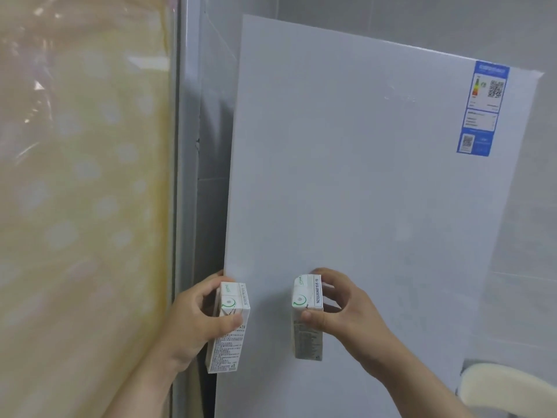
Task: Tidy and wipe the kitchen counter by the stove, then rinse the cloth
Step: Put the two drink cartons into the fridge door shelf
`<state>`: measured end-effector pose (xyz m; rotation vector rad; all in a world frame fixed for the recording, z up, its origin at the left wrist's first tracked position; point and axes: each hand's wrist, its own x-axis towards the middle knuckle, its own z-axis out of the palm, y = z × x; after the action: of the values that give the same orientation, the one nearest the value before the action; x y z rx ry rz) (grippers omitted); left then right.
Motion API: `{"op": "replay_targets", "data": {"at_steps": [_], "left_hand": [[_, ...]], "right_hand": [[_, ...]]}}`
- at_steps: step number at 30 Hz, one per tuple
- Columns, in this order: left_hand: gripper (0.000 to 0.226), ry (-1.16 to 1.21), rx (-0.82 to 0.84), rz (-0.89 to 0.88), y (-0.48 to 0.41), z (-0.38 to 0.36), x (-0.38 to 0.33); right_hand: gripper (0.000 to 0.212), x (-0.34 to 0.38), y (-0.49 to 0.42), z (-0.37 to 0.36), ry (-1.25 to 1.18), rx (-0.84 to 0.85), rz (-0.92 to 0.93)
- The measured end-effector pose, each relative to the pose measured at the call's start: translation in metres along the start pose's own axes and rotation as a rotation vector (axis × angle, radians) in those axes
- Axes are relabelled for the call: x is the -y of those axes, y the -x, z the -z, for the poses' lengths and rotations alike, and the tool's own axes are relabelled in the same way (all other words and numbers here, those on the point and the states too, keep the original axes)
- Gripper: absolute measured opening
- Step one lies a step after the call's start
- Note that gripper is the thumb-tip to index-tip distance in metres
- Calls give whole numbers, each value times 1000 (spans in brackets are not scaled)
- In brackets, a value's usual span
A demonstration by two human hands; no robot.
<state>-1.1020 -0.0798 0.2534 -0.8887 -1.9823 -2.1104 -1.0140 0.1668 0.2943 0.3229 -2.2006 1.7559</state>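
Note:
I face a white fridge door [361,176] at close range. My left hand [193,321] grips a small white carton with green print [229,327] upright, right at the door's left edge, with fingertips touching that edge. My right hand [346,312] grips a second small white carton [307,315], held upright in front of the lower part of the door. The two cartons are apart, about a hand's width between them. No cloth, counter or stove is in view.
A blue energy label [482,110] sticks to the door's upper right. A yellow dotted curtain or film [81,206] covers the left side behind a grey frame [187,146]. A cream rounded object [506,387] shows at the lower right. Grey tiled wall stands behind.

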Motion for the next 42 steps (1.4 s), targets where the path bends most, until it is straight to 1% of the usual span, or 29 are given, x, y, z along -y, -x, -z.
{"op": "replay_targets", "data": {"at_steps": [4,7,9,11,14,16,18,21,23,27,31,33,36,39,42], "left_hand": [[82,37,-34,22,45,-14,-26],[89,80,-34,32,83,-29,-48],[81,100,-1,26,107,-38,-65],[72,143,52,29,131,-49,-82],[75,217,109,81,164,-66,-101],[78,205,112,101,182,-76,-111],[77,189,108,117,197,-88,-120],[74,207,171,138,215,-108,-135],[71,219,223,137,221,-122,-144],[82,234,315,124,223,-147,-157],[82,256,423,118,216,-172,-161],[78,280,484,114,210,-186,-161],[68,320,571,101,205,-208,-160],[73,341,654,98,202,-230,-158],[67,369,696,102,201,-249,-152]], "right_hand": [[47,23,40,6,-24,39,35],[60,38,77,8,-27,28,20],[59,48,103,10,-44,32,21],[51,61,130,12,-46,44,18],[49,74,166,20,-51,37,-3],[55,81,189,26,-58,21,-14],[66,85,212,34,-65,13,-18],[76,93,243,45,-80,-9,-33],[78,100,262,55,-101,-41,-39],[71,113,296,76,-98,-110,-30],[63,124,328,96,-78,-233,-21],[57,129,344,104,-72,-302,-12],[58,134,365,113,-72,-401,2],[51,136,385,120,-88,-510,7],[49,137,404,122,-95,-584,-6]]}}
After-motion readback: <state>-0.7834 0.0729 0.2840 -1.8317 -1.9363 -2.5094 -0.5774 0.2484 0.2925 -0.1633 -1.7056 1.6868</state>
